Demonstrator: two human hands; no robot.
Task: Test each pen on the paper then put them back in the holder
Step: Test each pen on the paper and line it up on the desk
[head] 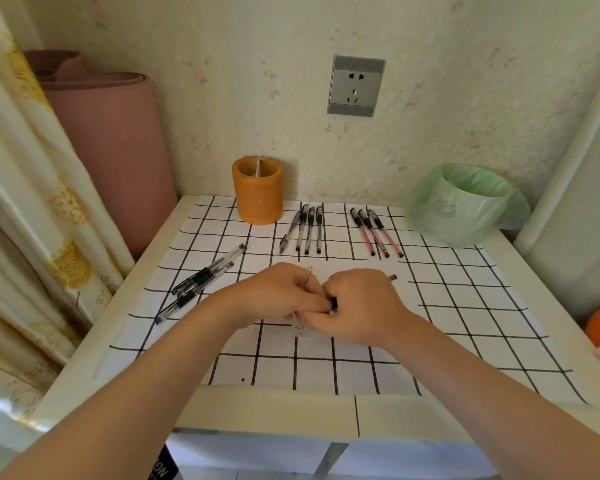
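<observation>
left grip curled, right grip curled, touching

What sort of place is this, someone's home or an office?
Probably a corner of a home: a floral curtain hangs at the left, a rolled pink mat stands in the corner, and a wall socket sits above the white table.

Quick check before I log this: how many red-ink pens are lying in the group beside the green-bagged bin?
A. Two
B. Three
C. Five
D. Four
B: three red-ink pens lie side by side on the checked cloth, just left of the green-bagged bin.
</observation>
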